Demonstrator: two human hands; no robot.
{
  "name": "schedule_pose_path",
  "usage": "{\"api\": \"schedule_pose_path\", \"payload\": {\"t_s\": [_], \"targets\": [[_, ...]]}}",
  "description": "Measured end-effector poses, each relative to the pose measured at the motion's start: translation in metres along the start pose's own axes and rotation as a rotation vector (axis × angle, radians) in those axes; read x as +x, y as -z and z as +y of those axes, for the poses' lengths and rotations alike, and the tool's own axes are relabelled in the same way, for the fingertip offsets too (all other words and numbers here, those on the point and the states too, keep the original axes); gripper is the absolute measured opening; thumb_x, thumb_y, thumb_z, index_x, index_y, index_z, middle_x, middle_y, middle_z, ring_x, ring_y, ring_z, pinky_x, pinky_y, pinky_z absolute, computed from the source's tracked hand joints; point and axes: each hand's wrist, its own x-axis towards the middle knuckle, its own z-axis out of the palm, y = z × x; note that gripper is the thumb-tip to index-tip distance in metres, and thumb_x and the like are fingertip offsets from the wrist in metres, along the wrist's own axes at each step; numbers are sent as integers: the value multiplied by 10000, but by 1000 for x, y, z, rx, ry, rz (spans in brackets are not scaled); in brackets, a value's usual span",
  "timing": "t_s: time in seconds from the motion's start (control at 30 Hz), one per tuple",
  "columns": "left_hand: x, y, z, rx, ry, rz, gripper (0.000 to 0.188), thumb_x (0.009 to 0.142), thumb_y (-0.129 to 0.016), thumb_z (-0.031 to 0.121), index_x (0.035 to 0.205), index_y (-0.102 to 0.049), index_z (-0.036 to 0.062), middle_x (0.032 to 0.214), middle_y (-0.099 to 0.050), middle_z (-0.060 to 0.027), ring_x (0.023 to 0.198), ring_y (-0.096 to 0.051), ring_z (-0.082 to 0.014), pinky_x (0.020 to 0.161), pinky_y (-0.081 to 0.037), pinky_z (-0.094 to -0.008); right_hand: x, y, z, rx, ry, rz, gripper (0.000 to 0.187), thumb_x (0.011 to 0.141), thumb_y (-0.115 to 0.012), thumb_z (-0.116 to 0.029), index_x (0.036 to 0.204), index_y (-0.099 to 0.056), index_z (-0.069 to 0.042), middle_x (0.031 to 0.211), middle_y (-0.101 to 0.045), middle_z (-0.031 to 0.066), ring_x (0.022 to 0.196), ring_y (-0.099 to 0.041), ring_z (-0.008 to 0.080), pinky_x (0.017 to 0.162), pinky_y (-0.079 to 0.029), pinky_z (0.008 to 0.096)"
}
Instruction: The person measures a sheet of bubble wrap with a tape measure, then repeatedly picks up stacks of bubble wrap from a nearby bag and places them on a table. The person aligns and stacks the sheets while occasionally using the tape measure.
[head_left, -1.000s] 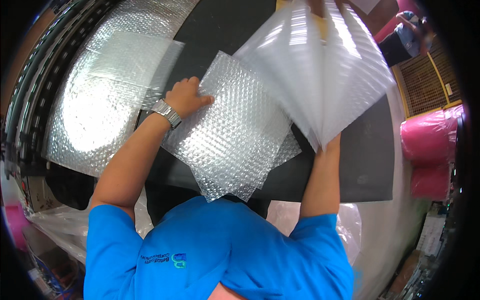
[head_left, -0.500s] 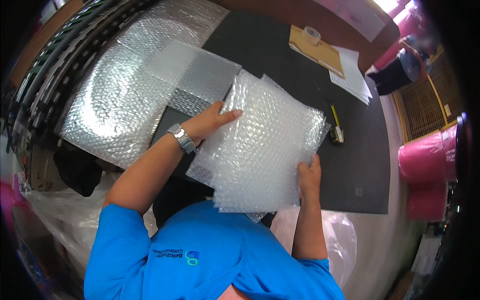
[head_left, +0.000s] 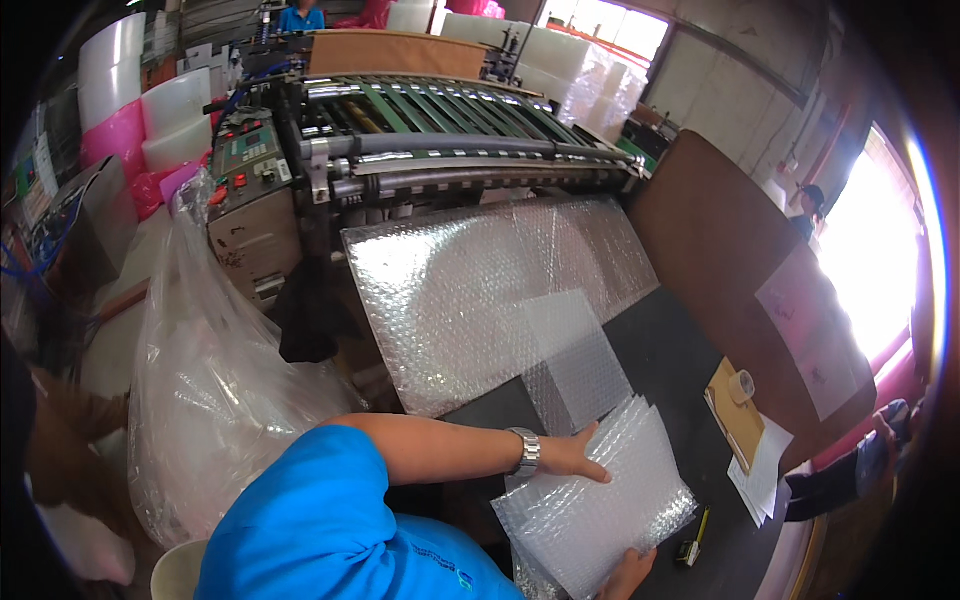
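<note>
The stack of bubble-wrap sheets lay tilted on the near edge of the dark worktop, just in front of the person in the blue shirt. The left hand rested flat along its upper left edge, fingers stretched out and together, a metal wristwatch at the wrist. The right hand gripped the bottom corner, though only part of it showed at the picture's lower rim, so how tightly it closed could not be told. To do this step well, it seemed best to keep the left palm flat as a stop and tap the edges level from below, so that the slippery sheets would square up without fanning out. Behind the stack lay a smaller pile of cut sheets, and beyond it a wide web of bubble wrap ran down from the roller machine. To the right sat a brown envelope with a tape roll on it, white papers, and a small yellow-and-black tool near the stack's lower corner. A big clear plastic bag stood at the left. Compared with half a second earlier, the head had lifted, so the machine and the hall came into view where only the worktop had shown; the stack sat lower in the picture, with both hands at much the same edges as before.
</note>
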Motion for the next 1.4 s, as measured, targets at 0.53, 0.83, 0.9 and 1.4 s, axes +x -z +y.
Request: {"api": "schedule_pose_path", "payload": {"t_s": [0.53, 0.83, 0.9, 1.4], "targets": [[-4, 6, 32, -1, -549, -182, 1134, 638, -632, 538, 1336, 115, 48, 1395, 25, -205, 1303, -23, -273, 1033, -103, -417, 56, 66, 36, 447, 490, -115, 704, 705, -605, -77, 1286, -225, 37, 1248, -348, 175, 1137, -345, 277, 981, -244, 373], [-11, -10, 28, 256, -716, 173, 1081, 593, -681, 525, 1333, -83, 12, 1334, -170, -206, 1252, -186, -294, 1019, -170, -384, 58, 50, 10, 435, 263, -30, 647, 671, -647, -25, 1233, -329, 17, 1171, -417, 150, 1054, -414, 231, 869, -365, 347], [-6, 1, 19, 362, -655, 53, 1034, 594, -700, 485, 1314, -128, 13, 1301, -227, -194, 1228, -235, -279, 1003, -207, -382, 62, 56, 22, 411, 214, -25, 636, 672, -646, -23, 1226, -337, 18, 1164, -422, 150, 1048, -417, 231, 862, -369, 346], [0, -19, -9, 2, -465, 95, 923, 603, -743, 367, 1264, -198, 24, 1202, -369, -131, 1149, -351, -214, 955, -299, -359, 58, 52, 67, 250, 104, -148, 547, 695, -646, -63, 1173, -396, 30, 1072, -476, 127, 959, -452, 223, 822, -391, 333]]}}
